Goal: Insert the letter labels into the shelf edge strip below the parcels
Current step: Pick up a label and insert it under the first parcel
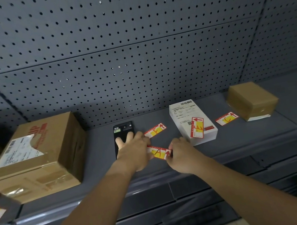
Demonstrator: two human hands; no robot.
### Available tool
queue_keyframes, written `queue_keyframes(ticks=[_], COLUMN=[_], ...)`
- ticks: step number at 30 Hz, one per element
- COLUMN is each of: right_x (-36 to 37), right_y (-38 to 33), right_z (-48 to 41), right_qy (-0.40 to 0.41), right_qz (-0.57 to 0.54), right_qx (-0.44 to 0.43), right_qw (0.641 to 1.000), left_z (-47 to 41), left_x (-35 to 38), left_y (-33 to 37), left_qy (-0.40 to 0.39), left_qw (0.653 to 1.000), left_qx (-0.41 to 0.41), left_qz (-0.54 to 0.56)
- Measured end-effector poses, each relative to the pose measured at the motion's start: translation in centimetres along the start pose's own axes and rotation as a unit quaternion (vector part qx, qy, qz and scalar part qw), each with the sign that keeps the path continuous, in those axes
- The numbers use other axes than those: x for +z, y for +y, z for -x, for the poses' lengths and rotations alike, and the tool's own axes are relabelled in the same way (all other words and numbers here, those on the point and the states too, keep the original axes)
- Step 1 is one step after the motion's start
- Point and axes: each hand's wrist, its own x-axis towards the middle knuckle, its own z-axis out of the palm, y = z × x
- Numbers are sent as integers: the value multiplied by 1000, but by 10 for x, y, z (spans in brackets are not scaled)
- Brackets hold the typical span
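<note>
So we've got the A label (159,152) pinched between both hands over the shelf (239,139). Our right hand (181,154) is clamped on its right end, fingers closed round the arrow corner, and our left hand (135,149) covers the left end. The left thumb looks tucked onto the label, but the other fingers are spread out flat over the black flat parcel (123,133), so how firm that grip is, hard to say.

The rest are loose on the shelf: the F label (155,130) just beyond our left hand, the E label (197,127) lying on top of the white parcel (193,122), and the C label (227,118) beside the small brown parcel (252,100) far right. The big cardboard box (37,154) sits on the left.

The edge strip (171,191) runs along the near front of the shelf, below our wrists, so the A label isn't in it yet.

What could bite us here: these labels are thin card, and with both ends squeezed it could easily buckle instead of sliding into the strip's channel. Pulling our arms back could also sweep F off the shelf. And we could slot A under the wrong parcel, since the loose labels don't clearly pair up with anything.
</note>
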Motion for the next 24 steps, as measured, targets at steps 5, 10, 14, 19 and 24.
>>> queue_keyframes(ticks=[5,10,14,19,24], right_x=[3,4,1,-9,-25], right_y=[2,3,2,-3,-9], right_z=[4,8,12,21,33], right_qy=[55,82,106,132,162], right_qz=[-28,-53,-31,-53,-74], right_qx=[-14,-14,-33,-45,-78], right_qw=[998,995,993,989,981], left_z=[3,4,4,9,22], left_x=[2,-2,-1,-9,-26], left_y=[-2,5,6,6,9], left_qy=[26,44,71,93,102], left_qw=[998,998,995,982,970], left_qx=[12,-15,-42,-57,-46], left_qz=[52,48,59,154,214])
